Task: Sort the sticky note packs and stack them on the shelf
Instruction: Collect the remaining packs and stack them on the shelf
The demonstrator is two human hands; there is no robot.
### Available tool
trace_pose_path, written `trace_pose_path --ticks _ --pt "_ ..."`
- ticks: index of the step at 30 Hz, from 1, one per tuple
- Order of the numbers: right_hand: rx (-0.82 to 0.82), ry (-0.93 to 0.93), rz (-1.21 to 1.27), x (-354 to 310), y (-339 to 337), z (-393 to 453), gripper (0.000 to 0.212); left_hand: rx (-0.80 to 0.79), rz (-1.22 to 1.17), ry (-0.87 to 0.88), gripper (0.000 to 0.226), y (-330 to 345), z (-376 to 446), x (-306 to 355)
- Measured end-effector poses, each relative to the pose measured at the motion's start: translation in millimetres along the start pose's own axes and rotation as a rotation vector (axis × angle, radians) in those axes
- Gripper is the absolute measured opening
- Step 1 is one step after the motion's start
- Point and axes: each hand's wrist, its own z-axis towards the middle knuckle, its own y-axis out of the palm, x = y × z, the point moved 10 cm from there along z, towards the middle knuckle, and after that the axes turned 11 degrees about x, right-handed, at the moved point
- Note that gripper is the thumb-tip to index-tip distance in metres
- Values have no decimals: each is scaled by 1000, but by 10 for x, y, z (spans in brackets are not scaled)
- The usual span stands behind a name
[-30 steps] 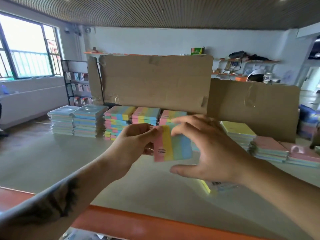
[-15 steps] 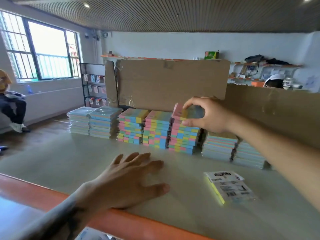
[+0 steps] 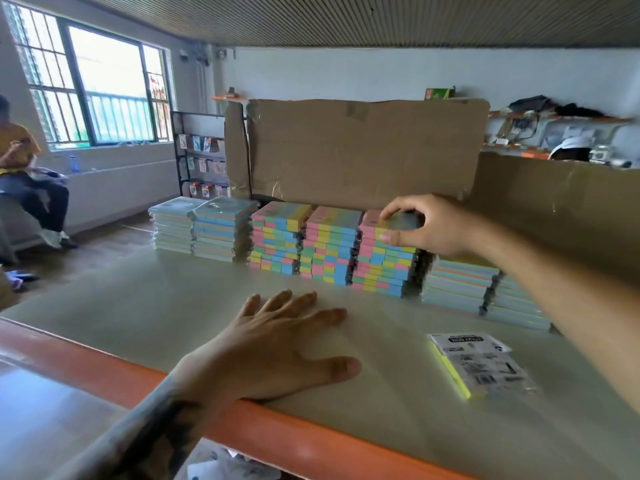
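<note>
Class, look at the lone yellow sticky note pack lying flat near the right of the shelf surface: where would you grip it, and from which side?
Grip the yellow sticky note pack across its two long edges, coming from above. It lies flat, label side up, so only its thin edges offer purchase. It stands apart from the stacks, and the left hand rests flat well to its left, so both long sides look reachable.

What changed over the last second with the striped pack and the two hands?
The right hand carried the striped pack away from the body onto the third multicolour stack and still pinches it. The left hand let go and now lies flat on the shelf surface. The yellow pack stayed put.
</note>
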Motion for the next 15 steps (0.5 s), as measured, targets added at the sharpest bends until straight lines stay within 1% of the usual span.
trace_pose_path --ticks 1,2,3,4,5,6,7,8,9,10,11,12,13,15 --pt "31 -24 -61 -21 -38 -21 51 4 -6 -6 85 1 -3 1" --pt "89 -56 -146 -60 -108 -58 59 7 -11 -10 85 -1 -3 -1" --pt "163 -97 -199 -137 -203 -121 63 9 -13 -14 85 -9 -3 -1" --pt "234 -138 -186 -252 -309 -231 61 5 -11 -19 86 -8 -4 0" --pt "289 -182 -128 -369 -418 -378 55 1 -2 -20 87 -6 -6 8" --pt "314 -236 -77 -469 -503 -541 47 1 10 -18 87 -7 -6 19" --pt "293 -279 -43 -552 -558 -703 39 2 19 -17 88 -10 -8 25" --pt "197 -278 -22 -579 -557 -841 32 1 23 -18 88 -10 -8 31" --pt "29 -225 -17 -549 -482 -959 32 -1 19 -24 87 -9 -9 31" --pt "-184 -134 -29 -473 -350 -1094 37 -2 12 -30 88 -8 -9 25" --pt "-380 -41 -69 -372 -217 -1246 47 -2 5 -34 88 -4 -8 21" --pt "-518 21 -120 -284 -122 -1371 58 -1 0 -37 89 -3 -7 16" --pt "-601 53 -163 -214 -45 -1458 66 1 -2 -39 90 -3 -7 13" --pt "-689 82 -207 -150 87 -1559 77 -5 -8 -43 93 1 -15 11"
